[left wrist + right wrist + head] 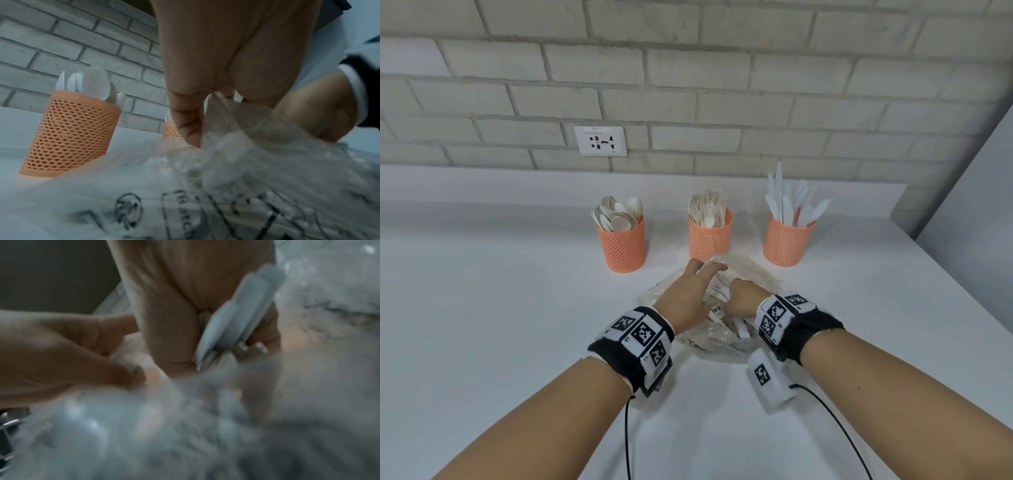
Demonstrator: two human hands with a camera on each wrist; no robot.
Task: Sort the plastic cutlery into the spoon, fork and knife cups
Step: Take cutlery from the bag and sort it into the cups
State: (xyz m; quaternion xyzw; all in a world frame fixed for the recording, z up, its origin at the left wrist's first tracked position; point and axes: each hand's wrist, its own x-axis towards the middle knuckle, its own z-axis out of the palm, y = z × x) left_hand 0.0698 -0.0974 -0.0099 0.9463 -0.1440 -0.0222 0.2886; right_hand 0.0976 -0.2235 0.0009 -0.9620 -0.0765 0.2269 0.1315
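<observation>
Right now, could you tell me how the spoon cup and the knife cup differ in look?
The spoon cup stands leftmost of the three; the knife cup stands rightmost. The spoon cup's rounded bowls sit low and packed just above its rim, while the knife cup's long white blades rise high and fan outward. Both are orange mesh cups, upright on the white table.

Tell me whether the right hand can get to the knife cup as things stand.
Probably yes: the right hand, gripping white cutlery in the plastic bag, has bare table between it and the knife cup.
</observation>
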